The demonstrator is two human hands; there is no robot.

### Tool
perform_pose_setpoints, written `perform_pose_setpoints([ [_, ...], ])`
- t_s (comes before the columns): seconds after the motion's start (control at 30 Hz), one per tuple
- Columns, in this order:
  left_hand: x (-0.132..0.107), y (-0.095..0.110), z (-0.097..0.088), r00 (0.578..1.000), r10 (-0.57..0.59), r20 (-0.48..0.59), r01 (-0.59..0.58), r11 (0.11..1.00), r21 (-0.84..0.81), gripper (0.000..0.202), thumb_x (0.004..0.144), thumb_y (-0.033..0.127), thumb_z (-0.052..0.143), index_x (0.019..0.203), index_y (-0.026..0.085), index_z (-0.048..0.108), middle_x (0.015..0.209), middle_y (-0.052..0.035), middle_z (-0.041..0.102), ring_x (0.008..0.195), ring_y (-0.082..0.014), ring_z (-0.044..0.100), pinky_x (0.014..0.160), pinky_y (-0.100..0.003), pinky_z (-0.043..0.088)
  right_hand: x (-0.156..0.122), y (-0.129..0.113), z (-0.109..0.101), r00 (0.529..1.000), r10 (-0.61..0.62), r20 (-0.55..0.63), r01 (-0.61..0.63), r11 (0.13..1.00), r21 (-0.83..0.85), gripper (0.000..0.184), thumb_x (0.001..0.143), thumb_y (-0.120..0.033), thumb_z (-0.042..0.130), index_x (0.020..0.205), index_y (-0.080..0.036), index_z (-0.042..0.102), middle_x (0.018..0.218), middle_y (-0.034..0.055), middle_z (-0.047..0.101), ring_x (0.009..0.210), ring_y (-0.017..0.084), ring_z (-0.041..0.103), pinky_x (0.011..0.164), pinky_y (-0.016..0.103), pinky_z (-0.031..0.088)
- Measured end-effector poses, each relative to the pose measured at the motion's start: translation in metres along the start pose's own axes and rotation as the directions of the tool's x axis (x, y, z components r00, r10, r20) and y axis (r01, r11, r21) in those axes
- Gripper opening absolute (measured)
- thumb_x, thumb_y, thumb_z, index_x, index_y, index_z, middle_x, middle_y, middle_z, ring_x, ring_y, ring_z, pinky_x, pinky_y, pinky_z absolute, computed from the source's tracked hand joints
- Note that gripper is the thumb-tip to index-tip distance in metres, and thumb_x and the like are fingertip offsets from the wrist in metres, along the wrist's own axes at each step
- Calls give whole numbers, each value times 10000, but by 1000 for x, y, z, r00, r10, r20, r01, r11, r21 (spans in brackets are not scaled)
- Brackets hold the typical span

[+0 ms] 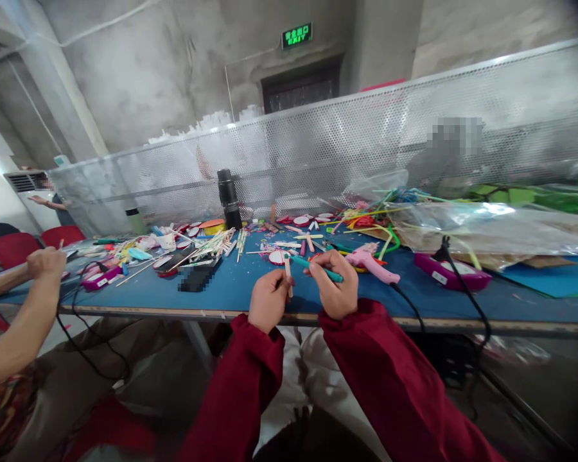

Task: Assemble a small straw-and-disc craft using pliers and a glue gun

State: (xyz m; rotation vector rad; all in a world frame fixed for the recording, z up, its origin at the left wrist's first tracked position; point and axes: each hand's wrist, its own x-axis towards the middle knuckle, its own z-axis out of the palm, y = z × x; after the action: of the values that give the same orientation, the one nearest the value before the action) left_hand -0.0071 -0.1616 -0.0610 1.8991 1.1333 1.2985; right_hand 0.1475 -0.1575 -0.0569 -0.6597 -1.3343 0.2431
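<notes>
My left hand is closed around a pale wooden craft stick that points upward. My right hand is closed on a teal stick that lies slanted across the fingers, its left tip close to the wooden one. Both hands hover at the near edge of the blue table, in dark red sleeves. A pink glue gun lies just right of my right hand, its black cable running off the table edge.
Scattered sticks, round red-and-white discs and colourful pipe cleaners cover the table. A black bottle stands at the back. A purple glue gun lies right. Another person's arm reaches in at left. A perforated metal screen backs the table.
</notes>
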Motion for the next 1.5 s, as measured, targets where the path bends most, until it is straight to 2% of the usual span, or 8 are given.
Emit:
perform_pose_setpoints([
  [0.8, 1, -3, 1, 1000, 9, -11, -9, 1000, -18, 226, 916, 334, 509, 794, 183, 624, 586, 32, 569, 555, -112, 517, 571, -238, 370, -1, 1, -1, 1000, -5, -7, 5, 1000, -17, 125, 910, -271, 621, 794, -225, 616, 767, 2, 650, 687, 167, 625, 641, 338, 526],
  [0.93, 0, -2, 1, 1000, 10, -15, -10, 999, -30, 220, 914, 328, 509, 787, 184, 617, 590, 34, 567, 554, -110, 518, 571, -236, 372, -1, 0, -1, 1000, -2, -1, 2, 1000, -30, 139, 907, -267, 618, 776, -225, 609, 725, 0, 647, 674, 170, 616, 624, 335, 518],
  [1.5, 1, -1, 1, 1000, 9, -16, -8, 1000, 15, 225, 918, 335, 506, 799, 186, 626, 599, 31, 573, 565, -113, 527, 585, -234, 376, -1, -1, -2, 1000, 3, 17, -3, 999, -38, 138, 908, -280, 613, 782, -224, 610, 742, 1, 650, 677, 166, 617, 630, 319, 517],
])
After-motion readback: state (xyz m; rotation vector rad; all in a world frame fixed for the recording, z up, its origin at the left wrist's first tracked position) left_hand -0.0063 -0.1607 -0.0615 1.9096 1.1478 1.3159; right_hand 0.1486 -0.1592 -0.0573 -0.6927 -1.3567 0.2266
